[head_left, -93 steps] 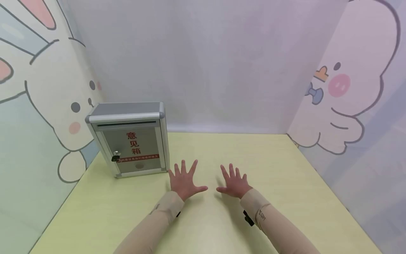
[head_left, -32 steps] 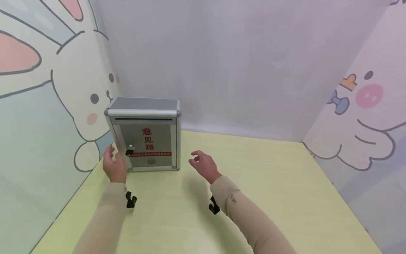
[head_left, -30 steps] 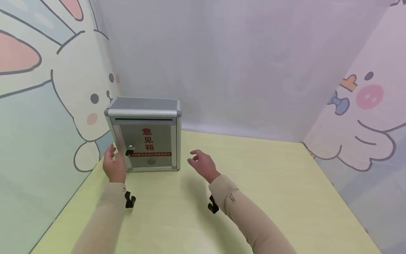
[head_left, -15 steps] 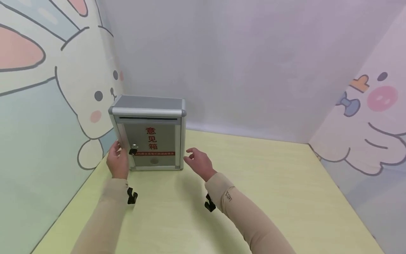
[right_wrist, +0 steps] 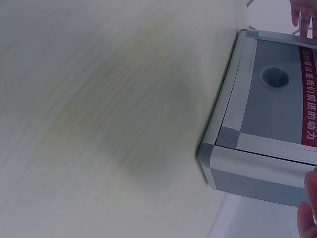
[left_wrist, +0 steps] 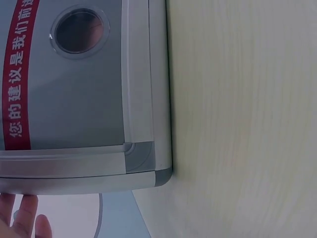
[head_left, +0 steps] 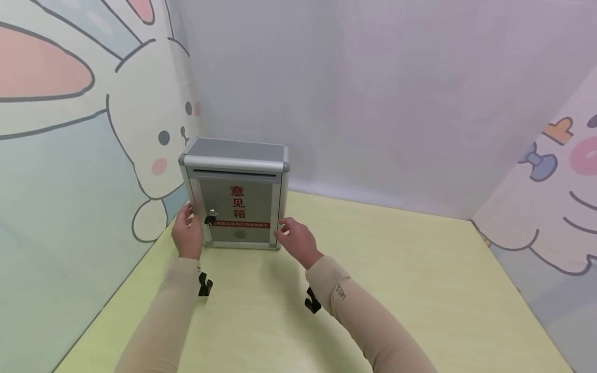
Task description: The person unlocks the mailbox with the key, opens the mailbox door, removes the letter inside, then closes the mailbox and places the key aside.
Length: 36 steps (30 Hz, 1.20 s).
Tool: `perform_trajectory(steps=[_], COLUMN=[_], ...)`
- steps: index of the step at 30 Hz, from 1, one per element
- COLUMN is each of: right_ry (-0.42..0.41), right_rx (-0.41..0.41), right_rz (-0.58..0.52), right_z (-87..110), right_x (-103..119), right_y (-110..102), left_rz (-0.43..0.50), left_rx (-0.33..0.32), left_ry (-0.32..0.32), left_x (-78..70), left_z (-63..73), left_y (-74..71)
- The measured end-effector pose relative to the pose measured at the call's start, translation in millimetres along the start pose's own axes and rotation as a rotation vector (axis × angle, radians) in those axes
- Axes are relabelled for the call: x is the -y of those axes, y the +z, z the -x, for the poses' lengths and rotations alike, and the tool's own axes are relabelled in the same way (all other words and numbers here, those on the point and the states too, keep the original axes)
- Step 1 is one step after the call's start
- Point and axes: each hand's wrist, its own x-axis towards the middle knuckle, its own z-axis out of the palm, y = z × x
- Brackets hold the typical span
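A grey metal suggestion box (head_left: 235, 207) with red lettering stands upright on the table, a slot near its top. From the lock (head_left: 212, 212) at the left of its door hangs a key (head_left: 210, 220) with a black head. My left hand (head_left: 188, 235) is at the box's left side; in the left wrist view its fingertips (left_wrist: 28, 201) meet that side. At the right front edge is my right hand (head_left: 298, 241), fingers loosely bent; the right wrist view shows its fingers (right_wrist: 311, 186) against or very close to that edge. Neither hand curls round the box.
The pale yellow table (head_left: 373, 280) stretches right and forward of the box. Behind is a plain light wall (head_left: 373, 103); a rabbit-printed wall (head_left: 140, 124) stands close on the left. Another printed wall (head_left: 536, 217) borders the right. Black clips (head_left: 205, 285) hang under both sleeves.
Both hands went from spread on the table to the box's two sides, closing in on it over the last half second. The view has swung left; the box stands as before.
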Motion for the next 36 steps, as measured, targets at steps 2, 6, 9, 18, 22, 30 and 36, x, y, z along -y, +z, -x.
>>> perform_trajectory(steps=[2,6,9,18,22,30,36], right_ry=[0.015,0.068,0.093,0.148,0.162,0.164,0.155], right_rx=[-0.028,-0.140,-0.204,-0.155,-0.150,-0.132,-0.152], right_rz=[-0.007,-0.036,-0.090,-0.177,-0.189,-0.200,-0.180], right_z=[-0.3,-3.7,-7.1,-13.6,-12.6,-11.9,-9.8], right_x=[1,2,3,7,6,-4,-9], right_y=[1,2,3,7,9,18,17], left_rz=[-0.009,-0.023,-0.029,-0.051,-0.047,-0.105,-0.136], left_rx=[0.005,0.007,0.009,0.003,0.029,0.056,0.074], left_ry=[0.002,0.008,0.011,-0.009,-0.019,0.007,0.020], left_x=[-0.1,-0.5,-1.6,-6.5,-3.2,0.7,-0.9], left_z=[-0.1,-0.3,-1.1,-2.4,-3.4,-1.8,0.8], left_y=[-0.7,-1.2,-1.2,-7.1,-7.8,-7.1,-3.5])
